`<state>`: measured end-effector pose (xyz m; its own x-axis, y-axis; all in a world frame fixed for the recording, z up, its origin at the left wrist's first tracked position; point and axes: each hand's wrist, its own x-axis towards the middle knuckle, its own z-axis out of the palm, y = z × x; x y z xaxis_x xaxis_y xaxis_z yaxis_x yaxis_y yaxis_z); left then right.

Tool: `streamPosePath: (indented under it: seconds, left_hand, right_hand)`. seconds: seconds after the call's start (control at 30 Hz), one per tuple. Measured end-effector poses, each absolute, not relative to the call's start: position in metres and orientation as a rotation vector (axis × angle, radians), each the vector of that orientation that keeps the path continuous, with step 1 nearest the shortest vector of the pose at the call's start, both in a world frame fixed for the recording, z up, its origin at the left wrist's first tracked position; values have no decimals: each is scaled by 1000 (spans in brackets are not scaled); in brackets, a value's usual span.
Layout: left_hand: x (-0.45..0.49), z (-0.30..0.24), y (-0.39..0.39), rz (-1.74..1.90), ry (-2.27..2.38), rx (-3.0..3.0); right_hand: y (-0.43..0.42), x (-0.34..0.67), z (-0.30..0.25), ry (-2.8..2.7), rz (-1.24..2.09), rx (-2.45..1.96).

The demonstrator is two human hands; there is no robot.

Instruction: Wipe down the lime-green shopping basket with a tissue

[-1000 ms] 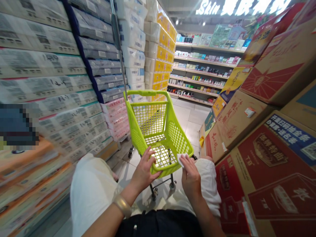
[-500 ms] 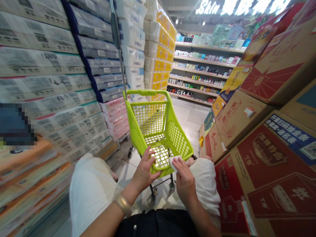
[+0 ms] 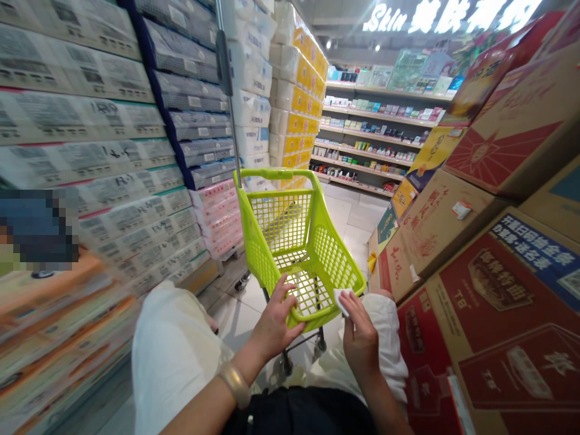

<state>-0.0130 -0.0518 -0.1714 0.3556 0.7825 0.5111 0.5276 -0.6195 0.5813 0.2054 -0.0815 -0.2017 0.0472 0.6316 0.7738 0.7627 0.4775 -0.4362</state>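
Note:
A small lime-green plastic shopping cart [image 3: 299, 241] stands in the aisle in front of my knees, with nothing visible in its basket. My left hand [image 3: 277, 320] grips the near rim of the basket, thumb outside and fingers curled over the edge. My right hand [image 3: 360, 335] pinches a small white cloth or wipe [image 3: 341, 299] and presses it against the near right corner of the rim. A gold bangle [image 3: 235, 383] sits on my left wrist. My white-trousered knees frame the cart.
Stacked tissue packs [image 3: 113, 151] wall the left side, with yellow packs [image 3: 301, 90] further on. Red and brown cartons [image 3: 489, 241] pile up on the right. A metal pole [image 3: 226, 90] rises behind the cart. Stocked shelves [image 3: 376, 133] cross the aisle's far end over tiled floor.
The right hand with the white cloth slid left along the near rim, then back to the right corner. The view shifted slightly; the left hand kept its grip.

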Motion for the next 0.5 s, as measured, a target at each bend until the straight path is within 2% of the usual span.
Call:
streamPosePath:
  seconds: [0.27, 0.5]
  left_hand:
    - [-23, -168, -41, 1105, 1120, 2327]
    - [-48, -159, -18, 982, 1074, 2387]
  right_hand:
    - [-85, 179, -197, -1817, -98, -1088]
    - [-74, 214, -200, -1638, -180, -1227]
